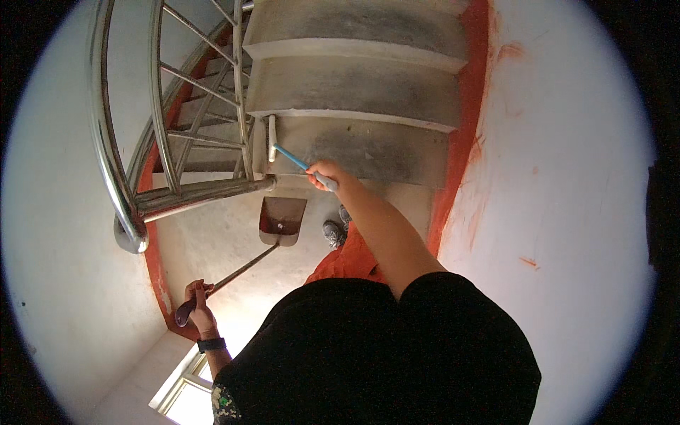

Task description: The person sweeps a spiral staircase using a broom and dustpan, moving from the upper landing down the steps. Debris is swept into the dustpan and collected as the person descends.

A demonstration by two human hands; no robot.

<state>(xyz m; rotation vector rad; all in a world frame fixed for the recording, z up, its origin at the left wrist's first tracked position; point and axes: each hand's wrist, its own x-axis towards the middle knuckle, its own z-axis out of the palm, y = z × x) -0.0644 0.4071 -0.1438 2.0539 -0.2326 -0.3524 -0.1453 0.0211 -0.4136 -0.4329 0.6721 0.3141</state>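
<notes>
My right hand (326, 174) is closed around the grey grip of a small brush with a blue handle (292, 157). Its narrow white head (272, 139) lies along the left end of a concrete step (361, 150), beside the railing's foot. At the lower left, my left hand (201, 303) grips a dustpan by the dark end of its long handle (244, 267). The brown dustpan (282, 215) rests on the landing floor just below that step, with a small pale bit in it. Whether dust lies under the brush head is too small to tell.
A shiny metal railing (205, 195) stands on the left, with more stairs (205, 113) behind it. Concrete steps (354, 85) rise ahead. A white wall with red-painted skirting (464, 142) bounds the right. My shoes (334, 232) are near the dustpan; a window (185, 397) is at lower left.
</notes>
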